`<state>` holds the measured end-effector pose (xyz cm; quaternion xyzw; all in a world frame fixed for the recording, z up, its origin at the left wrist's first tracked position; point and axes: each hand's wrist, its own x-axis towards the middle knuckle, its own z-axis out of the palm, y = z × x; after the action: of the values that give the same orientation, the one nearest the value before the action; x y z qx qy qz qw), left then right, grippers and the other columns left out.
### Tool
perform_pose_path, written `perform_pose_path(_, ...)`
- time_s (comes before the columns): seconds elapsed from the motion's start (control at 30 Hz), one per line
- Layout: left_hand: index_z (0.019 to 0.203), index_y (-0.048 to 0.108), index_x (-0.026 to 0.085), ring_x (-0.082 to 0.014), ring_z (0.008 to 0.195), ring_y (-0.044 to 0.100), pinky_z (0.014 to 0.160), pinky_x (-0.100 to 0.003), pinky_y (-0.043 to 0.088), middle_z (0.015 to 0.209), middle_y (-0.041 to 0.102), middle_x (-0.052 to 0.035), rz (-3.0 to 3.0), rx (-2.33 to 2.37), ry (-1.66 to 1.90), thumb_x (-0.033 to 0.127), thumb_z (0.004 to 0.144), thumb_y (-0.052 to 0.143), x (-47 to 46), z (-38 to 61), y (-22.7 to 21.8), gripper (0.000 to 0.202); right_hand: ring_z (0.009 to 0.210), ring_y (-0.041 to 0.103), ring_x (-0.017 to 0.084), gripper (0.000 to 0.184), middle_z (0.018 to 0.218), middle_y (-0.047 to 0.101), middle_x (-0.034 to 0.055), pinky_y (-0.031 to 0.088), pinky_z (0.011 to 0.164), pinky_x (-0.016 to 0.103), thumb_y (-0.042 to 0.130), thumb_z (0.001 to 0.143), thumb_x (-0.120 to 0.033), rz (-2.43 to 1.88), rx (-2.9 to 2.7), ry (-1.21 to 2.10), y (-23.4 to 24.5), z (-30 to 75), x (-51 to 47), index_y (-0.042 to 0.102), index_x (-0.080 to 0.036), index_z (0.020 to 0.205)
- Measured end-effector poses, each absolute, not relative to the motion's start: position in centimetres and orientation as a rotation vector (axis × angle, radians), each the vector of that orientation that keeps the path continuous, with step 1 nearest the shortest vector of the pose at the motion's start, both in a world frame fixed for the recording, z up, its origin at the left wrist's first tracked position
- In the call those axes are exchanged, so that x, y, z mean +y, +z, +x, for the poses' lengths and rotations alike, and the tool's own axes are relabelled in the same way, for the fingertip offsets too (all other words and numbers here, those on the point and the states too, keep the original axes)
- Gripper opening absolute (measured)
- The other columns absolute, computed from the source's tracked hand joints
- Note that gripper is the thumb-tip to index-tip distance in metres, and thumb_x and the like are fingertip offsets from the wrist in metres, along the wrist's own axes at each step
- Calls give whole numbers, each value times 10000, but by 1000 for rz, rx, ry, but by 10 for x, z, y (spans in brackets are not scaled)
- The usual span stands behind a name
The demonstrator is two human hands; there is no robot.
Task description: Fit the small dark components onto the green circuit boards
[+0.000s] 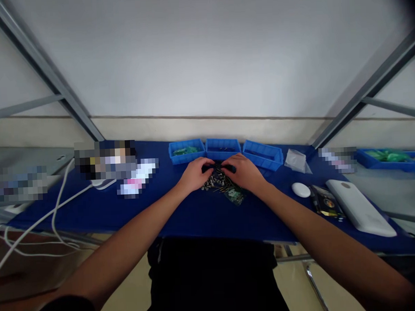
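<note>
The left arm (pixel 135 236) reaches in from eight o'clock and the right arm (pixel 306 211) from four, both bare along the forearm. They converge near the centre, left hand (pixel 195 174) and right hand (pixel 241 170) just apart, fingers (pixel 202 160) bent inward, thumbs (pixel 207 174) facing each other.

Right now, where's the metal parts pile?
Head view, centre: the metal parts lie on the blue tabletop mostly between the left hand and right hand, nearer the wearer than the middle blue bin.
</note>
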<state>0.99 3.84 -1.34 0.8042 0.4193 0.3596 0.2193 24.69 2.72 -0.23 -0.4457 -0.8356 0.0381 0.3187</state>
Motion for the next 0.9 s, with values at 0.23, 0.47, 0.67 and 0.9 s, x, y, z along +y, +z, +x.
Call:
perform_pose_path(0.23,1132,764,219,-257,1096,733,1038,-463,575,1147,767,-81,2346,1096,996,162,944,681,34,11,-10,213,1001,722,267,178,1021,827,27,584,911,443,699,940,-133,-1256,-2215,142,-5,248,28,795,-264,1012)
perform_pose_path(0.47,1160,759,217,-254,1084,738,1005,-436,587,1149,769,-86,2350,1095,992,193,953,677,32,13,-9,224,953,732,249,190,968,814,30,582,847,384,715,916,-130,-1275,-2215,115,-3,249,26,794,-275,1009)
perform_pose_path(0.67,1141,761,213,-247,1047,744,969,-418,600,1119,773,-81,2337,1103,1000,197,959,671,31,14,-8,204,865,686,234,208,835,752,15,545,769,347,673,850,-65,-1289,-2213,91,2,247,22,738,-257,899)
perform_pose_path(0.9,1176,760,220,-250,1105,741,1030,-447,581,1172,780,-89,2346,1028,1060,204,975,661,28,15,-3,224,806,708,204,110,900,756,29,575,777,354,648,906,-151,-1064,-1946,223,11,241,16,704,-240,939)
